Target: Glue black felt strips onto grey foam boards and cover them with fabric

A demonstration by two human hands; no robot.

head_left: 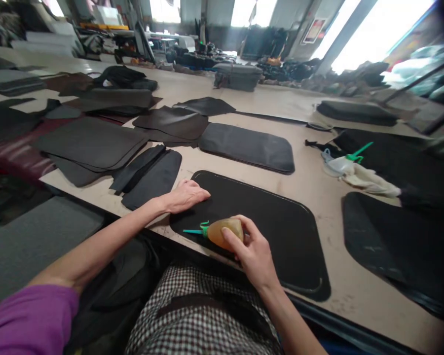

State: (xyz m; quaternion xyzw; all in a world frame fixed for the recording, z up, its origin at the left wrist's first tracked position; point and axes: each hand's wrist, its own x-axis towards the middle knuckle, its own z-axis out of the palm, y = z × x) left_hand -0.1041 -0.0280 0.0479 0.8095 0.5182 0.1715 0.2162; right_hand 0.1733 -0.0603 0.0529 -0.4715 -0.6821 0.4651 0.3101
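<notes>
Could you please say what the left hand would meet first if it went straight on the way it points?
Past the black, rounded rectangular panel beneath it, the left hand would probably first meet the whitish, green-nozzled squeeze bottle or the off-white cloth; depth leaves which unclear.

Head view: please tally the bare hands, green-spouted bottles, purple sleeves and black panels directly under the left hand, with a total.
Bare hands: 2 (left hand, right hand)
Green-spouted bottles: 2 (amber bottle in the right hand, pale bottle farther right)
Purple sleeve: 1
Black panel under the left hand: 1
Total: 6
</notes>
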